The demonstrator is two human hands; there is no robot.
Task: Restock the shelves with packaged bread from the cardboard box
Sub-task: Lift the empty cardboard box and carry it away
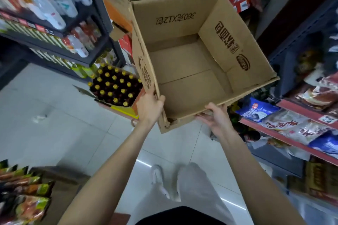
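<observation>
I hold an open cardboard box (192, 64) up in the air in front of me, tilted so its inside faces me. Nothing lies inside it; only the bare bottom flaps show. My left hand (149, 107) grips the box's near left corner, thumb over the rim. My right hand (213, 117) grips the near edge from below, with its thumb on top of the flap. Packaged bread and other bagged goods (292, 124) lie on the red-edged shelves (285, 139) to my right.
A crate of dark bottles with gold caps (115, 86) stands on the tiled floor ahead left. Drink shelves (54, 23) fill the left side. Snack packets (23, 193) sit at the lower left. More boxes are stacked behind the held box.
</observation>
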